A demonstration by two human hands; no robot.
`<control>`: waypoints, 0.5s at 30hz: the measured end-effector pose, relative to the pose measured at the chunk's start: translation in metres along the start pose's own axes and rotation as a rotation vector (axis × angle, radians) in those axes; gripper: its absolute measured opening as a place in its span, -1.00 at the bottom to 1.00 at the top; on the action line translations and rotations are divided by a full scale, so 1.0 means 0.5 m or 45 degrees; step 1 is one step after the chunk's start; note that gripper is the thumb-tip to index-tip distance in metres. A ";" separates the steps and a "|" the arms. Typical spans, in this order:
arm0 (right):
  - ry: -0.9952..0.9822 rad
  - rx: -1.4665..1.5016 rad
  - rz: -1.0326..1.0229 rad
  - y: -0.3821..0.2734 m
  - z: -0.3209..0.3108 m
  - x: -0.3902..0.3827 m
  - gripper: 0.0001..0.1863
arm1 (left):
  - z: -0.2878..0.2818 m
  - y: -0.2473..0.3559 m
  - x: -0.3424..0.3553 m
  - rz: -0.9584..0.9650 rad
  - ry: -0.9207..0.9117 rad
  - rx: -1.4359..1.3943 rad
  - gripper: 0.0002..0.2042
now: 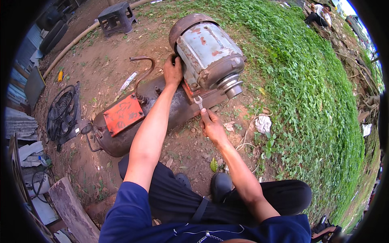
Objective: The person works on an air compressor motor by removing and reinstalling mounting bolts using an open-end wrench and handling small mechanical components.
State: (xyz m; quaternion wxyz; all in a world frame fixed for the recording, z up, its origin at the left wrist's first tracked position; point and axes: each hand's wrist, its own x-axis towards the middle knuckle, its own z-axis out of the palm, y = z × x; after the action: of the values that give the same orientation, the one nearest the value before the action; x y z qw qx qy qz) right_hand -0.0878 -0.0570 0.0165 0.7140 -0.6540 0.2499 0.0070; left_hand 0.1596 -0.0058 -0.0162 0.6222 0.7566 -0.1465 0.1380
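A weathered grey electric motor (pixel 208 52) with rust patches and a stepped metal pulley (pixel 231 86) sits on an orange-red bracket on top of a rusty tank (pixel 166 103). My left hand (pixel 173 72) reaches over the tank to the motor's left side, low by its base. Its fingers are curled there, and whatever they hold is hidden. In my right hand (pixel 213 127) is a small open-end wrench (pixel 199 102), gripped by its shank between thumb and fingers. The wrench's jaw points up beside the near edge of the motor's bracket.
An orange-red plate (pixel 123 114) and a bent pipe (pixel 145 67) stand on the tank. Left lie coiled black cables (pixel 63 111) and a wooden plank (pixel 73 210). Behind is a dark plastic stool (pixel 116 18). A crumpled white bag (pixel 263 124) lies right; a person (pixel 320 15) sits far off.
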 end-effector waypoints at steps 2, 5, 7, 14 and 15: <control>0.136 -0.361 -0.269 0.001 -0.019 0.021 -0.59 | 0.002 -0.002 0.001 -0.013 0.000 -0.013 -0.64; 0.260 -0.724 -0.419 -0.053 -0.021 0.006 -0.66 | -0.004 -0.018 0.007 -0.042 -0.048 0.137 -0.62; 0.325 -0.858 -0.510 -0.063 -0.028 0.003 -0.68 | 0.000 -0.014 0.004 -0.062 -0.081 0.128 -0.61; 0.400 -1.020 -0.438 -0.094 -0.004 0.038 -0.70 | 0.000 -0.018 0.010 -0.083 -0.107 0.084 -0.62; 0.393 -1.028 -0.429 -0.097 -0.004 0.040 -0.70 | 0.003 -0.014 0.009 -0.088 -0.101 0.074 -0.62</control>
State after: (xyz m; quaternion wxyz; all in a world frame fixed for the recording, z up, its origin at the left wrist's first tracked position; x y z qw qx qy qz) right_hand -0.0545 -0.0724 0.0542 0.3478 -0.9046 0.2208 -0.1098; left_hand 0.1663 -0.0061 -0.0212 0.5979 0.7839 -0.1407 0.0905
